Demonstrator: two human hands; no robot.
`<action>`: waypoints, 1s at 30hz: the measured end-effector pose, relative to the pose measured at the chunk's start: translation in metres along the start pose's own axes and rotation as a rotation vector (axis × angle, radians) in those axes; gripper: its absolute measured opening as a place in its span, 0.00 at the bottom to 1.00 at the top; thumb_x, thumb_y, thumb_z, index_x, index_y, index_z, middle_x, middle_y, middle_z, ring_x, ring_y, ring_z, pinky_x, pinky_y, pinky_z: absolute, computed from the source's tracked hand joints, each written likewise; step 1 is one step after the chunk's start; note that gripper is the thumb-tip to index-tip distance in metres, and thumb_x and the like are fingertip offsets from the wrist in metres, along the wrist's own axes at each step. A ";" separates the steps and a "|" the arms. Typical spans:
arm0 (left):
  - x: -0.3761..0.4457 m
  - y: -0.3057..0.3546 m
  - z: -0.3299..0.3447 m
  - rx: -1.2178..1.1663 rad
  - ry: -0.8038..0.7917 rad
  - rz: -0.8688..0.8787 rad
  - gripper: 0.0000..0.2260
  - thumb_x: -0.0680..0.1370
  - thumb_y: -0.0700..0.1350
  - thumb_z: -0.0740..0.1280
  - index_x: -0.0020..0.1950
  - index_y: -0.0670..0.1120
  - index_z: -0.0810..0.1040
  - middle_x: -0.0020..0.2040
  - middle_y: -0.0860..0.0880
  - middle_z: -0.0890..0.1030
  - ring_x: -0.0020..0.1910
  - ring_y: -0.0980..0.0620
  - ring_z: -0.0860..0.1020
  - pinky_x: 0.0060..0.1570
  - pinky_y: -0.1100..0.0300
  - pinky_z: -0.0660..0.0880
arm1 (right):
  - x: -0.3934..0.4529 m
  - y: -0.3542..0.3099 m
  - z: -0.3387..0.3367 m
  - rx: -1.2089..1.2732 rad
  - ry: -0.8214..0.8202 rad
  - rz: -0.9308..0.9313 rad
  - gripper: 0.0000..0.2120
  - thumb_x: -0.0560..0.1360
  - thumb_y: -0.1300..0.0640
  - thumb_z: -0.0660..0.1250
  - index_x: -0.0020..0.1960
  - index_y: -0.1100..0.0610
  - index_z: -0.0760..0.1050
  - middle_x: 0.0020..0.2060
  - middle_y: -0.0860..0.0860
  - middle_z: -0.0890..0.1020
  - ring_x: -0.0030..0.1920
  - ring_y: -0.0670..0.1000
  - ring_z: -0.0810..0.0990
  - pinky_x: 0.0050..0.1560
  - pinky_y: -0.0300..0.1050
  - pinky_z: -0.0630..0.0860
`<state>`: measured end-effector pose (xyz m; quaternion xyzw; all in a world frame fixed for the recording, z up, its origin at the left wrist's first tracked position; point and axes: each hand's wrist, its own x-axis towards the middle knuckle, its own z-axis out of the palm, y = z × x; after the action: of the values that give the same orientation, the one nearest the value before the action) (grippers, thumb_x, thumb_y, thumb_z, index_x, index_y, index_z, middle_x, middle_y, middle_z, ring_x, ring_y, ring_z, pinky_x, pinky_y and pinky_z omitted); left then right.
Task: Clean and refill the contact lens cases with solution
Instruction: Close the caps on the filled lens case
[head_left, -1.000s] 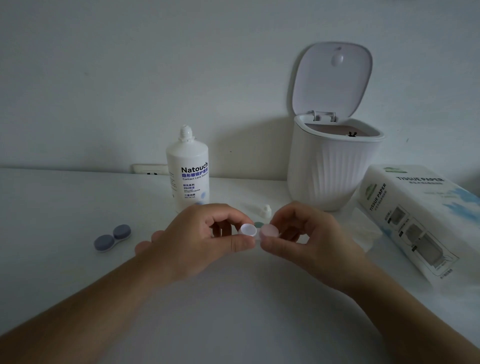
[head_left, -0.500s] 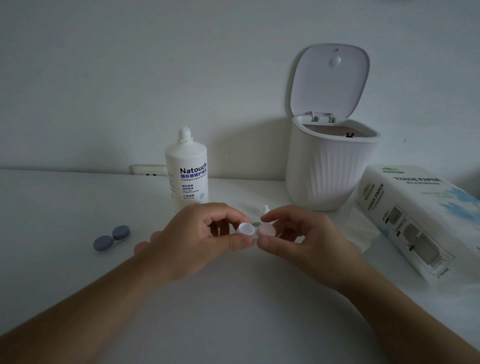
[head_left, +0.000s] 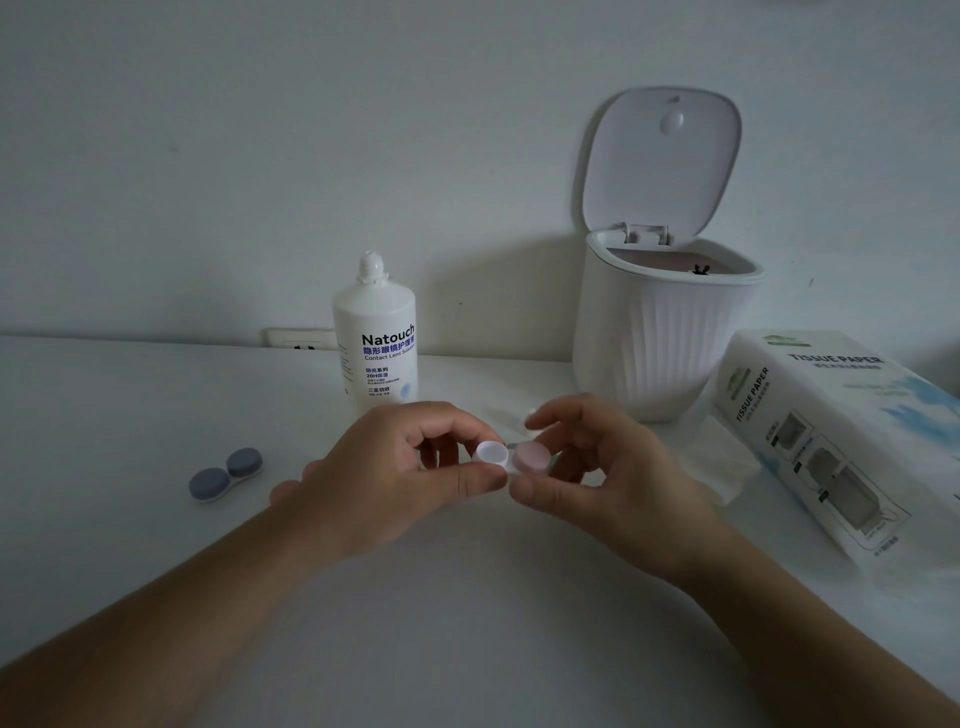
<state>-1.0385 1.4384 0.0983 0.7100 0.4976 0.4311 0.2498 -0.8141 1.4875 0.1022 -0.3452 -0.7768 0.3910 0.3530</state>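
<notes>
A white table (head_left: 156, 545) is seen against a plain pale wall in dim light. The solution bottle (head_left: 375, 338), uncapped, is taken as the landmark: a white bin (head_left: 654, 343) with its lid raised is stood to its right, and a tissue pack (head_left: 831, 436) is laid further right still. A grey lens case (head_left: 224, 474), closed, is laid to the bottle's left. In front of the bottle, a pale lens case (head_left: 511, 457) is held above the table, pinched at its white end by the left hand (head_left: 395, 478); its pink cap is gripped by the right hand (head_left: 608, 467).
</notes>
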 end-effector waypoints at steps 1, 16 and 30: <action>0.000 0.000 0.000 0.002 -0.002 -0.001 0.11 0.70 0.61 0.73 0.49 0.59 0.84 0.42 0.52 0.84 0.38 0.51 0.79 0.41 0.51 0.78 | 0.000 0.000 -0.001 0.001 -0.033 -0.003 0.22 0.68 0.44 0.77 0.59 0.44 0.77 0.46 0.47 0.86 0.40 0.52 0.82 0.46 0.47 0.81; 0.000 -0.002 0.000 -0.013 -0.002 -0.002 0.11 0.70 0.62 0.73 0.49 0.60 0.84 0.42 0.54 0.84 0.37 0.54 0.78 0.40 0.57 0.76 | 0.000 0.000 -0.004 -0.019 -0.073 -0.037 0.08 0.75 0.49 0.73 0.54 0.47 0.83 0.41 0.48 0.86 0.43 0.50 0.85 0.53 0.60 0.79; 0.000 -0.002 -0.001 0.008 -0.007 0.011 0.13 0.68 0.63 0.73 0.49 0.61 0.84 0.42 0.54 0.84 0.39 0.56 0.77 0.42 0.58 0.76 | 0.000 0.001 -0.003 -0.010 -0.064 -0.043 0.06 0.73 0.51 0.74 0.50 0.49 0.84 0.45 0.46 0.87 0.48 0.48 0.86 0.55 0.50 0.80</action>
<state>-1.0407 1.4390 0.0972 0.7151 0.4946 0.4282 0.2464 -0.8112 1.4886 0.1028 -0.3173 -0.7969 0.3905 0.3345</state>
